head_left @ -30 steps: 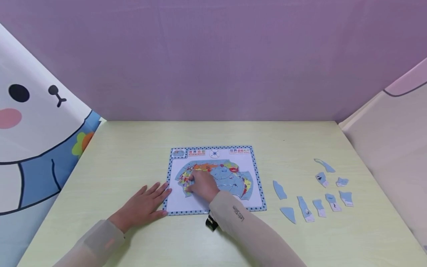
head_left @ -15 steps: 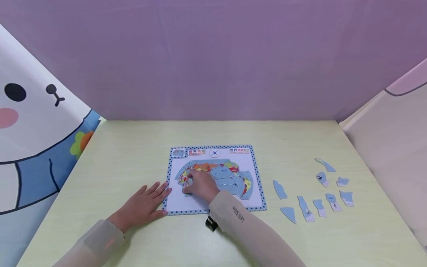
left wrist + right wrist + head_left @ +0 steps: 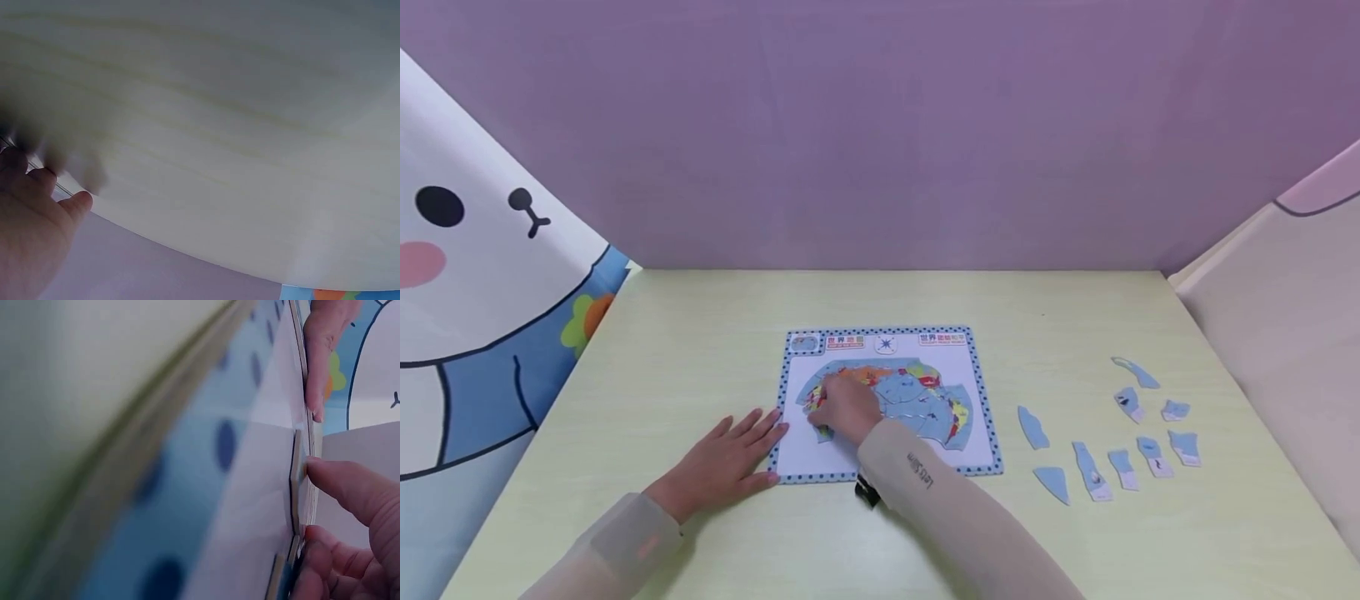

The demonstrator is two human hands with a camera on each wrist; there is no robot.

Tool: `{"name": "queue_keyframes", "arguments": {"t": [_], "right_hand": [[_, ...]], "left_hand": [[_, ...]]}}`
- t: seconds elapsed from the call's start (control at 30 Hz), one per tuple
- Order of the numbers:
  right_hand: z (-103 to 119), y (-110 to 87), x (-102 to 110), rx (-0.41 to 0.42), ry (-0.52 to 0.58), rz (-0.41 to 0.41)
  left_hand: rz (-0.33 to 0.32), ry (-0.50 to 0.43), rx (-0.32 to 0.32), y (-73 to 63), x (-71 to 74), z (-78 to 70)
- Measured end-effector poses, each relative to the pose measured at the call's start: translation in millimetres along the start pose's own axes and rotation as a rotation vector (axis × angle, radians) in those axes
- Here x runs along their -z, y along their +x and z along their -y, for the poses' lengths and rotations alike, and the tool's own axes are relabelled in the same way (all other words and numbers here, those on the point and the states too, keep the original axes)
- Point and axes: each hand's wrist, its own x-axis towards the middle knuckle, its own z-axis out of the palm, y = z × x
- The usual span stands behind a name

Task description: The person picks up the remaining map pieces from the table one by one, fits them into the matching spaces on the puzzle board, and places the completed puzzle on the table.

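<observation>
Right hand (image 3: 848, 407) leftward; piece (image 3: 299, 487) edge-on, wrist-view only

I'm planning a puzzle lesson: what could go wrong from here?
The right hand might nudge the joined map pieces it touches out of line. The left hand touches the puzzle board and could shift it. The loose pieces, all partly blue, might be mistaken for one another.

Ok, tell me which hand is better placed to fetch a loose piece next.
Probably the right hand: it is nearer the loose pieces, though touching the map. The left hand rests at the left edge of the board, farther away.
</observation>
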Motion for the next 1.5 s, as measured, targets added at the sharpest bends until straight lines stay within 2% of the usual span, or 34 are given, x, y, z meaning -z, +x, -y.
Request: {"name": "queue_keyframes", "arguments": {"t": [0.13,0.33,0.53,0.67,0.8,0.97,1.2,1.5], "right_hand": [[-1.9,0.9,2.2,0.018,-0.013,-0.026],[-4.0,-1.5,6.3,0.016,0.004,-0.021],[-3.8,-10.9,11.4,0.038,0.009,0.096],[-4.0,-15.5,8.2,0.003,0.014,0.135],[-4.5,-15.9,5.1,-0.026,0.023,0.116],[-5.7,-13.7,4.9,-0.004,-0.001,0.073],[-7.2,-13.4,5.9,0.016,-0.012,0.074],[-9.1,-16.9,12.6,0.063,-0.018,0.083]], "left_hand": [[-0.004,0.003,-0.003,0.1,-0.9,0.3],[-0.003,-0.018,-0.005,1.4,0.9,-1.9],[-0.016,0.016,-0.007,0.4,2.5,-0.2],[-0.021,0.02,-0.004,-0.6,1.6,2.1],[-0.014,0.008,-0.003,0.0,0.7,2.5],[-0.013,0.013,-0.004,1.0,0.5,1.8],[-0.024,0.019,-0.012,0.6,0.1,0.6],[-0.005,0.002,-0.002,0.9,0.6,0.5]]}}
